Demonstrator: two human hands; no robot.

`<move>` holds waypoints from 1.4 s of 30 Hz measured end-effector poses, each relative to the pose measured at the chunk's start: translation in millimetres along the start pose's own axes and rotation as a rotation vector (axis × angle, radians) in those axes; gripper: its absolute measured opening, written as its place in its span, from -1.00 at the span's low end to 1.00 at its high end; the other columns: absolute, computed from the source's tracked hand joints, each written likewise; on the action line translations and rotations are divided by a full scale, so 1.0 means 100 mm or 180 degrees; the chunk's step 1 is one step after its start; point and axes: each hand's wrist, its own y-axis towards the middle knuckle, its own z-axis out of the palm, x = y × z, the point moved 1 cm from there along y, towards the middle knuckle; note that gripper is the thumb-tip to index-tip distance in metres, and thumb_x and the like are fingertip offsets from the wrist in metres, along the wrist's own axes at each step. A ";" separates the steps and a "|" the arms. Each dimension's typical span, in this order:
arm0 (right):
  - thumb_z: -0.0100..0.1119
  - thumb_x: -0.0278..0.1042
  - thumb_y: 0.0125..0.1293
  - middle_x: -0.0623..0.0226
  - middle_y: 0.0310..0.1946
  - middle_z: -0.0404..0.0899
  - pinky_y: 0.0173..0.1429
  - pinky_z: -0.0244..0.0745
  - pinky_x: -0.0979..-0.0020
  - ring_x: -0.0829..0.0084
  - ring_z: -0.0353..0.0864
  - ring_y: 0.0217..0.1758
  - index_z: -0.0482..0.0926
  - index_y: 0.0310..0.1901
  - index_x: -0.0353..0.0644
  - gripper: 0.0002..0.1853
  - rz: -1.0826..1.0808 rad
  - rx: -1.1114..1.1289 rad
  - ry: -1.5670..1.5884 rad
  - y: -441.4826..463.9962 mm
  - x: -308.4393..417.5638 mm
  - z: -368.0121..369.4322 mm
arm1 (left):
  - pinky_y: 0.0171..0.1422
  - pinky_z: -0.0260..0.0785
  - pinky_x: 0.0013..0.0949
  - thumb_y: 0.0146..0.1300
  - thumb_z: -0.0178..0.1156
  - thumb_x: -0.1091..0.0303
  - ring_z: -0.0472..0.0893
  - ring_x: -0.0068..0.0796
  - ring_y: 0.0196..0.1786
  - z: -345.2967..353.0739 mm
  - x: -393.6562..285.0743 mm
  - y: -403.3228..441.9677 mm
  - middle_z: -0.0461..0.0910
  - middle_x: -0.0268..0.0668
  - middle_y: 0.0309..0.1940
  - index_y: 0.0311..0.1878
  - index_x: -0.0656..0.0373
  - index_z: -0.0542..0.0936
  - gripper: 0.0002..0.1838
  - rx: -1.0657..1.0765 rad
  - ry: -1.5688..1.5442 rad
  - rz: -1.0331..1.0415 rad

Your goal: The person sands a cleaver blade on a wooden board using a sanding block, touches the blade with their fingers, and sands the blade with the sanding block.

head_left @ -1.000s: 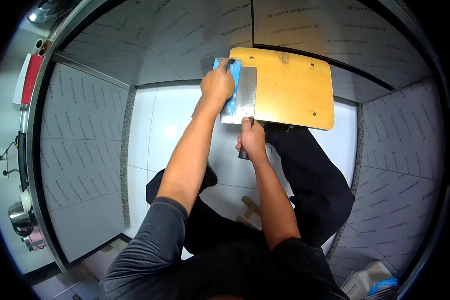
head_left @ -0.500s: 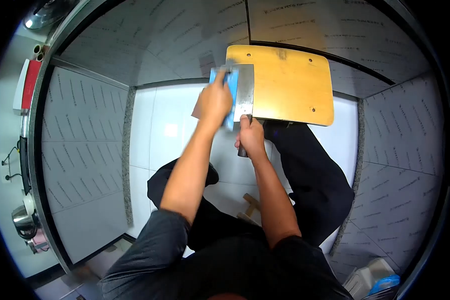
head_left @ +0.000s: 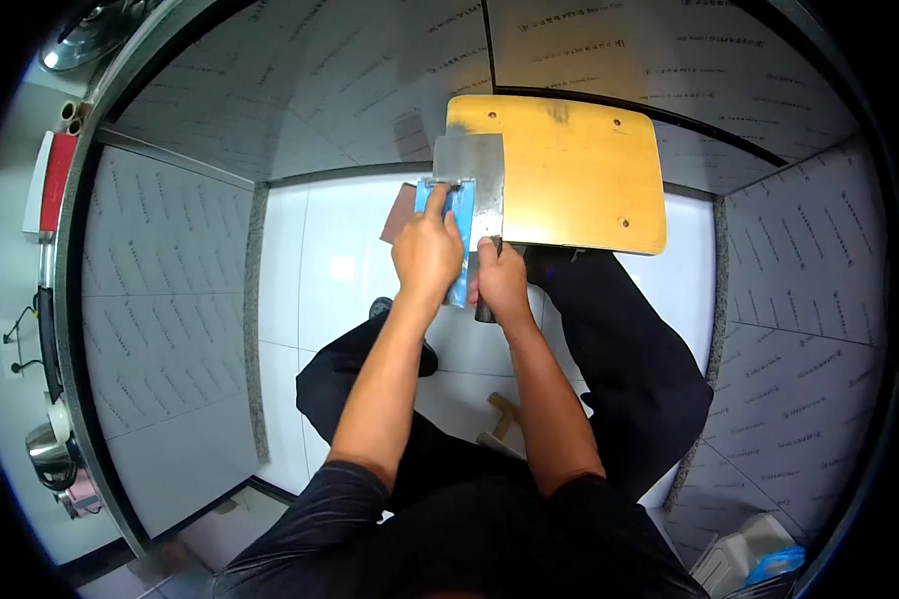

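My right hand is wrapped round the dark handle of a cleaver, thumb near the base of the blade. The wide blade lies flat over the left edge of a yellow wooden stool top. My left hand grips a blue rectangular sanding block with a metal clip at its far end, index finger stretched along it. The block lies over the left part of the blade; its underside is hidden. A reddish-brown sheet, resembling sandpaper, shows left of the block.
Around me stand film-covered cabinet panels. A small wooden piece is on the white tiled floor between my legs. On the left counter are a metal kettle and a red-and-white box. A grey bin stands lower right.
My left hand has drawn the blue sanding block back toward me along the cleaver, baring more of the blade's far end. My right hand keeps its grip, nearly still.
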 end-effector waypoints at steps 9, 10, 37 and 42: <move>-0.05 -0.10 0.53 0.21 -0.67 0.44 -0.64 0.43 0.30 0.38 0.46 -0.74 0.48 -0.19 -0.40 -0.59 0.0045 0.0010 -0.0043 -0.01 -0.01 -0.01 | 0.00 0.51 0.13 0.38 0.06 0.22 0.69 0.18 -0.14 -0.04 -0.06 0.22 0.71 0.12 -0.23 0.29 -0.14 0.55 -0.58 0.0355 0.0131 -0.0220; -0.05 -0.10 0.53 0.22 -0.67 0.44 -0.65 0.43 0.30 0.38 0.47 -0.74 0.48 -0.18 -0.39 -0.59 0.0044 -0.0018 -0.0010 0.00 -0.01 0.00 | 0.00 0.51 0.13 0.38 0.06 0.22 0.69 0.18 -0.14 -0.02 -0.01 0.05 0.71 0.12 -0.23 0.29 -0.14 0.55 -0.58 0.0235 0.0073 -0.0181; -0.07 -0.10 0.54 0.20 -0.66 0.48 -0.63 0.45 0.28 0.35 0.49 -0.75 0.49 -0.19 -0.38 -0.59 -0.0021 -0.0089 -0.0029 -0.04 0.03 0.01 | 0.00 0.52 0.11 0.38 0.08 0.19 0.69 0.20 -0.15 0.02 -0.02 0.53 0.69 0.16 -0.25 0.30 -0.10 0.55 -0.57 0.0132 0.0098 -0.0080; -0.08 -0.10 0.53 0.19 -0.66 0.48 -0.63 0.45 0.29 0.34 0.50 -0.75 0.50 -0.17 -0.39 -0.59 0.0114 -0.0063 -0.0174 -0.03 0.04 0.00 | 0.03 0.51 0.11 0.38 0.08 0.18 0.69 0.20 -0.14 -0.01 -0.04 0.51 0.70 0.15 -0.23 0.32 -0.10 0.54 -0.55 0.0197 0.0055 -0.0280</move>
